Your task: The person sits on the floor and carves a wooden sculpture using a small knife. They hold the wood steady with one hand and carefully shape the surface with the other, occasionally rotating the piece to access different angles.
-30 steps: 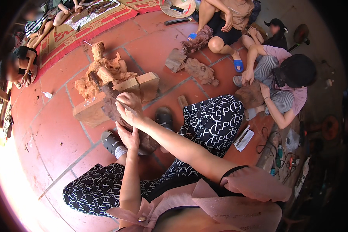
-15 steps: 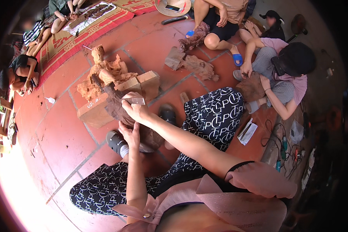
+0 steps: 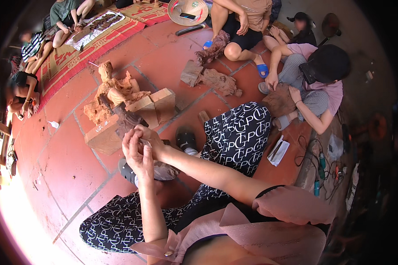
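Note:
A dark brown wooden carving (image 3: 128,120) stands in front of me, its lower part hidden behind my hands and forearms. Just above it my hands have come together. My right hand (image 3: 153,141) is closed on a small pale flat sheet, perhaps sandpaper (image 3: 144,141), mostly covered by fingers. Beside it, touching or nearly so, my left hand (image 3: 138,154) is raised with its fingers stretched upward and its thumb apart. Behind the carving, a lighter orange-brown carved figure (image 3: 115,90) rests by thick wooden blocks (image 3: 152,109).
Another dark carving (image 3: 216,81) lies on the tiled floor (image 3: 66,163). At the right, a person in a pink top handles a brown carved piece (image 3: 280,100). Nearby lie a white packet with tools (image 3: 278,150) and cables (image 3: 325,165). Other people sit around a red mat (image 3: 82,57).
My left hand has lifted off the carving and moved up to my right hand. The sheet, plainly seen before, is now largely covered. The whole view has shifted slightly.

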The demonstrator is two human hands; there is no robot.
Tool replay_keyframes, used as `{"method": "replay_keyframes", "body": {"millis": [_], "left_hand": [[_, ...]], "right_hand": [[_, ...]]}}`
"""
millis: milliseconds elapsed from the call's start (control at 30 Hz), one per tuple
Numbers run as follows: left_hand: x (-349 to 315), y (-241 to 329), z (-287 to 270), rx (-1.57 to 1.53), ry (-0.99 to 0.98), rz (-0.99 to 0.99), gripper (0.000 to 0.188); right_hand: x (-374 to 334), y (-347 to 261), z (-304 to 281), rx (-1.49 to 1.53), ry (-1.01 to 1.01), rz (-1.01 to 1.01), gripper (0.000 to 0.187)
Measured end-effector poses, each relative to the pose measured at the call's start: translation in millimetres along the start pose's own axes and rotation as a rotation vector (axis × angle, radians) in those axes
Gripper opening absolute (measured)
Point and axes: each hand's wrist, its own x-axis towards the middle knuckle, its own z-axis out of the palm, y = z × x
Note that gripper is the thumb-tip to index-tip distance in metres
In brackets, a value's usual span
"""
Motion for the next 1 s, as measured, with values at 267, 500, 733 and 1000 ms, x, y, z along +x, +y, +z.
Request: {"method": "replay_keyframes", "body": {"millis": [267,500,733,1000], "left_hand": [[12.4,5.7,-9.0,-0.285,-0.007,-0.136,0.014],[8.9,-6.6,-13.8,0.025,0.129,-0.129,0.014],[-5.3,-37.5,-17.1,-0.177,0.229,-0.286,0.028],[-0.8,-41.2,-17.2,-0.281,0.264,-0.271,0.029]], "right_hand": [[20.8,-8.8,-17.7,-0.05,0.071,-0.195,0.017],[26.5,-13.8,-10.3,-0.047,0.183,-0.17,0.021],[8.1,-4.8,16.7,-0.162,0.08,-0.261,0.033],[-3.1,-10.0,25.5,-0.221,0.034,-0.276,0.045]]}}
